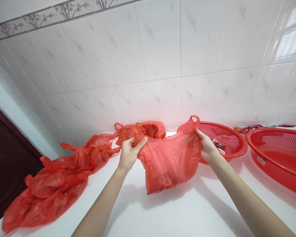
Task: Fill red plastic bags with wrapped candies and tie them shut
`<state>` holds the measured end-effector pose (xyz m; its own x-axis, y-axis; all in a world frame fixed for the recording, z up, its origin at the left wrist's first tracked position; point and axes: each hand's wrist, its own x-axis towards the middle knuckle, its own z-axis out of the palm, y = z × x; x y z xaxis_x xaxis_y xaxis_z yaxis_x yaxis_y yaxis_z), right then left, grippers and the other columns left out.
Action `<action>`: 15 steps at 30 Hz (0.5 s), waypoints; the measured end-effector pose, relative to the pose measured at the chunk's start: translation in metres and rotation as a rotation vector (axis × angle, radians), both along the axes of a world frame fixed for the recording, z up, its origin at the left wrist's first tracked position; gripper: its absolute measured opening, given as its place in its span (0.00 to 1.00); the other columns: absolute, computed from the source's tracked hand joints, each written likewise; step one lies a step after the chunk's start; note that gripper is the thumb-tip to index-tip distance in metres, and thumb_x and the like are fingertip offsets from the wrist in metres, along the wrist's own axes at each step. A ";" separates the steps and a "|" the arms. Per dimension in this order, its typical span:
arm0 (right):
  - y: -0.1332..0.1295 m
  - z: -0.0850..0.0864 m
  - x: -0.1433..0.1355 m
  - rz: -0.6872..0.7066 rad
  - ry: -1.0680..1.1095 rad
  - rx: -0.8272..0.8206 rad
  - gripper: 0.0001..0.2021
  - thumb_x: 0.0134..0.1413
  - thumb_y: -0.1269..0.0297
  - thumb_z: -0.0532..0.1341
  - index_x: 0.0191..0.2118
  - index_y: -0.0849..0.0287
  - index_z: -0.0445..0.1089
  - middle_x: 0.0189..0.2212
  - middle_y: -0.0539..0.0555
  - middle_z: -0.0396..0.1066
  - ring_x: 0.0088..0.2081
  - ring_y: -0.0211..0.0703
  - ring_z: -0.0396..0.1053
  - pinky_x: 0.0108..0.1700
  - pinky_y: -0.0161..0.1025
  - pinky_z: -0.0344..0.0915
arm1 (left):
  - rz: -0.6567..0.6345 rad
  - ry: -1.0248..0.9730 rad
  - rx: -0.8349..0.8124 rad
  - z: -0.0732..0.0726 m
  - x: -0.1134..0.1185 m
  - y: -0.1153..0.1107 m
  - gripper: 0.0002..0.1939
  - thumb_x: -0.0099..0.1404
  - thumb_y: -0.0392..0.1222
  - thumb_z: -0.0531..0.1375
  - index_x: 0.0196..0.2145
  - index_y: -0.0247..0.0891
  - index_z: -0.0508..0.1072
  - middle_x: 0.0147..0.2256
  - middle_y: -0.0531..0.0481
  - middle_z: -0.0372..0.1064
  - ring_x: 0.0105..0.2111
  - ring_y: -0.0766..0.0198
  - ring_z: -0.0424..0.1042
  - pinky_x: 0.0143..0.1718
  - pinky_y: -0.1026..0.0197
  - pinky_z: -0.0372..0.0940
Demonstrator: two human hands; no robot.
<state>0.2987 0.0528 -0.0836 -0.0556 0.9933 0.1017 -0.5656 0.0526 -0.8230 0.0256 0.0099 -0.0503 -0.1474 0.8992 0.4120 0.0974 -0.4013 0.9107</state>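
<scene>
Left grip (130, 153) and right grip (207, 146) both clamped on one red plastic bag (171, 161), so it sits directly between them. Left has the upper left edge, thumb on the near face. Right has the upper right edge, just below a handle loop that sticks up on the far side. Bag hangs down from both, above the white surface (187, 217), shadow below it. A darker patch shows through low in the bag (can't tell what it is, the film blurs it).

Containers: red mesh basket (240, 148) just right of the bag and partly behind it and my right grip; some small shiny pieces (219, 146) inside. Larger red basket (277, 174) at far right, cut off by the view edge; red inner wall and base visible. More small wrapped pieces (251, 128) on the far side, along the tiled wall (162, 49).

Another red bag (153, 130) lies crumpled against the wall, behind my left grip. Heap of red bags (56, 184) runs along the left, contents unreadable.
</scene>
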 end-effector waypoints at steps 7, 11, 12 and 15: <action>-0.012 0.009 -0.005 0.063 -0.054 -0.082 0.10 0.42 0.57 0.74 0.27 0.56 0.77 0.29 0.50 0.78 0.33 0.42 0.74 0.35 0.36 0.68 | -0.027 0.008 -0.148 -0.019 -0.013 0.011 0.25 0.47 0.60 0.73 0.22 0.34 0.74 0.21 0.53 0.70 0.22 0.67 0.66 0.24 0.65 0.61; -0.014 0.008 -0.003 0.050 -0.167 -0.019 0.16 0.33 0.57 0.79 0.25 0.58 0.75 0.26 0.49 0.75 0.30 0.39 0.70 0.32 0.33 0.64 | -0.001 -0.016 -0.112 -0.020 -0.017 0.013 0.26 0.45 0.62 0.72 0.24 0.34 0.76 0.24 0.50 0.74 0.26 0.63 0.70 0.29 0.62 0.66; -0.015 0.009 -0.003 0.039 -0.186 0.004 0.17 0.33 0.56 0.79 0.26 0.58 0.75 0.27 0.49 0.74 0.30 0.39 0.70 0.31 0.33 0.63 | 0.002 -0.025 -0.093 -0.019 -0.018 0.013 0.26 0.44 0.62 0.73 0.24 0.34 0.77 0.25 0.49 0.75 0.27 0.62 0.71 0.31 0.61 0.67; -0.019 0.014 -0.006 -0.009 -0.258 0.079 0.20 0.35 0.50 0.77 0.25 0.59 0.73 0.24 0.49 0.71 0.27 0.38 0.67 0.28 0.34 0.60 | 0.019 -0.050 -0.017 -0.018 -0.021 0.014 0.24 0.45 0.60 0.73 0.27 0.34 0.79 0.29 0.47 0.78 0.32 0.58 0.74 0.37 0.59 0.69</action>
